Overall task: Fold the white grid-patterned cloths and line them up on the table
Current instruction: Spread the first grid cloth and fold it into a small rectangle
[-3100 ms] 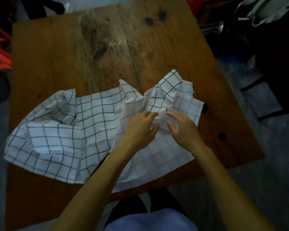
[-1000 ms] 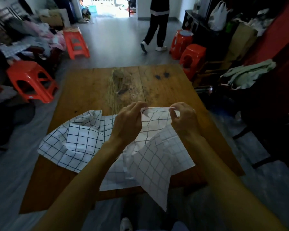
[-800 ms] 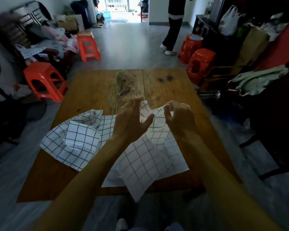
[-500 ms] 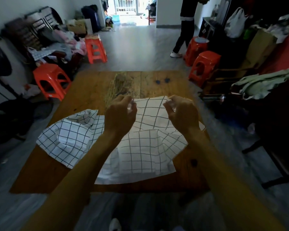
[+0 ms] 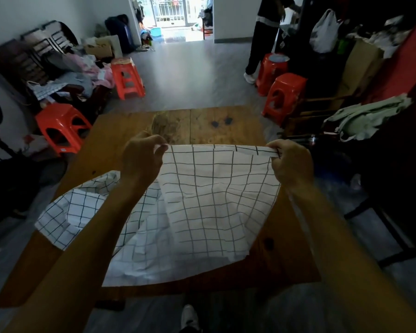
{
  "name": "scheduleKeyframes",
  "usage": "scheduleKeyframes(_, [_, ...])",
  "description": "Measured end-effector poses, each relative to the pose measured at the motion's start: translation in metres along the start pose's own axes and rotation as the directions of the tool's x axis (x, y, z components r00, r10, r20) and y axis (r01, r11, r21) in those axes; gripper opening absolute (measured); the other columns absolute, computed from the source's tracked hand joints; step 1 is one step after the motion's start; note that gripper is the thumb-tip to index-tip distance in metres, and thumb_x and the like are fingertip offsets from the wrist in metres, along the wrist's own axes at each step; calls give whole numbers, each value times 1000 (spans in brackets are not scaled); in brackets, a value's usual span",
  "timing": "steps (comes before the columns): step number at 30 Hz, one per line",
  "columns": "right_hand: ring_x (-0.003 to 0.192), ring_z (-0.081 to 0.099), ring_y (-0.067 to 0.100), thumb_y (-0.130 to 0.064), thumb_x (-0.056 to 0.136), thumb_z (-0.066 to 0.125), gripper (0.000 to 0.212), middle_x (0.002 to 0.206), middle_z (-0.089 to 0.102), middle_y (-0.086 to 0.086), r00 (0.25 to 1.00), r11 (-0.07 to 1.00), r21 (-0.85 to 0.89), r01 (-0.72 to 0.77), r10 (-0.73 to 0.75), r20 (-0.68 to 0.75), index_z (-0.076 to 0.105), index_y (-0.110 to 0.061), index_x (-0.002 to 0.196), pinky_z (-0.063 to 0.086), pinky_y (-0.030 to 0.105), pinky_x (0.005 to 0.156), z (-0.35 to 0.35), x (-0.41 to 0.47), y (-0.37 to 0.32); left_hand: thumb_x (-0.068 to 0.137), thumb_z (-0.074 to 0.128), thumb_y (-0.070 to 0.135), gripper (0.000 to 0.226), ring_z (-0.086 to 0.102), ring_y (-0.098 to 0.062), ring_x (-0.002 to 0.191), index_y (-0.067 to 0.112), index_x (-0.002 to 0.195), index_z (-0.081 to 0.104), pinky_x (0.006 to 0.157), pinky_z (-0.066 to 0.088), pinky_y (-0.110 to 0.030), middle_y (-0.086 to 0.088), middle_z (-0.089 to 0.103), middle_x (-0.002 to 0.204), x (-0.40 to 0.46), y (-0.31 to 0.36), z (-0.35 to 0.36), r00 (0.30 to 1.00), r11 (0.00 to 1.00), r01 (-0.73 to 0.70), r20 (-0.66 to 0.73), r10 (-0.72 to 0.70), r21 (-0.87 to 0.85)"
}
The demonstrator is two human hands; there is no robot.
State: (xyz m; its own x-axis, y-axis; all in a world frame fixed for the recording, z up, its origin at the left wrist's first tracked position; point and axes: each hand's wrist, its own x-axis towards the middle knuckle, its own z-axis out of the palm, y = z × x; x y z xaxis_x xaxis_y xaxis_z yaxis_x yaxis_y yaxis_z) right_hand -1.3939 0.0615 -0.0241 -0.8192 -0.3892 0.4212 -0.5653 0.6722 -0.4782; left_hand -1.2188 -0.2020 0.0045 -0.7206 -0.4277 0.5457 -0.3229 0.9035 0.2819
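Grid cloth (image 5: 216, 195) stretched between hands, left hand (image 5: 142, 157), right hand (image 5: 291, 162) pinching top corners.

a single head-worn wide-angle view looks forward and down from above the near edge of the wooden table (image 5: 120, 131), close over the forearms. it faces across the tabletop toward the far doorway (image 5: 171, 18), with straight lines bending near the frame edges.
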Motion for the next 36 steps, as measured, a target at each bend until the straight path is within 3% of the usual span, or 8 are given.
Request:
scheduleKeyframes(6, [92,63,32,-23,97,54,23,101,70,13,995,998,-64,19,-25,-96,70,-10,107,47,41,84,1,37,14,88,65,17,13,64,-29,80,9,96,70,69,54,-38,-14,68,96,47,-13,38,996,995,-71,39,74,-71])
scheduleKeyframes(14, [98,63,34,-20,95,55,22,106,69,14,995,985,-164,-56,42,-90,69,-13,110,49,49,88,20,80,29,91,61,15,11,64,-29,82,8,97,67,72,55,-43,-14,68,96,101,-30,85,985,980,-148,72,158,-131])
scheduleKeyframes(21, [100,61,35,-18,95,55,22,108,68,15,993,978,-180,-107,113,25,69,-12,111,48,48,89,60,120,66,92,58,15,14,64,-31,87,6,100,66,79,53,-46,-16,67,100,132,-33,141,976,985,-125,166,144,-123])
scheduleKeyframes(29, [91,62,31,-14,95,53,20,101,69,13,979,984,-133,-121,140,150,70,-11,104,46,41,85,142,181,127,92,59,15,12,62,-31,82,7,97,66,76,52,-45,-15,66,94,179,-35,234,966,998,-65,251,60,12])
scheduleKeyframes(36, [87,63,26,-10,91,58,17,97,71,8,965,984,-122,-127,151,212,71,-14,102,48,40,83,201,178,164,93,58,17,14,60,-28,84,6,97,67,78,50,-40,-15,65,95,183,-49,292,946,997,-31,323,5,76])
